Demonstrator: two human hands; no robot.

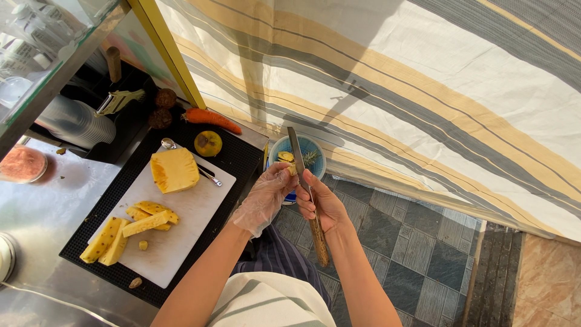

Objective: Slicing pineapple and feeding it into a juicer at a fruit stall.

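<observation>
Head view, looking down. The left hand (266,197) wears a clear plastic glove; what its fingers (283,172) pinch is small, yellowish and partly hidden by the glove and the blade, likely a scrap of pineapple, not certain. The right hand (324,203) is bare, fingers closed around a knife (305,191) with a wooden handle pointing toward the body and the blade reaching out over a blue bin (315,148). The bin sits on the tiled floor beside the counter (42,212); its contents are only partly legible: a green leafy crown piece and pale peel. On the counter, a black mat (236,158) carries a white cutting board (181,236) with a peeled pineapple half (174,169) and cut pineapple spears (130,227). Beyond the board: an orange-yellow fruit (207,143), a carrot (212,118). Striped cloth (423,91) fills the right side.
</observation>
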